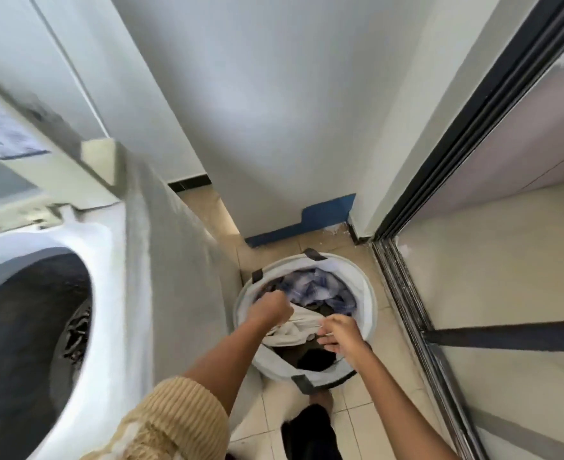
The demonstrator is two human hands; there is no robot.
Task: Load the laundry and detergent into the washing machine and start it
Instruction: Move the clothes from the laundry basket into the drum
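Bent over a round white laundry hamper (368,295) on the tiled floor, I have both hands in the clothes. My left hand (271,306) is closed in a fist on the upper edge of a cream-white garment (295,328), and my right hand (339,332) pinches the same cloth between thumb and fingertips at its other end. A blue plaid shirt (312,288) and darker pieces lie beneath it in the hamper. The top-loading washing machine (108,247) stands just to my left with its lid up; its dark drum (25,333) already shows some dark fabric. I judge this the loading step, well short of finished, with no detergent in sight. Next, the garment needs lifting clear of the hamper rim and swinging left, up over the machine's edge into the drum.
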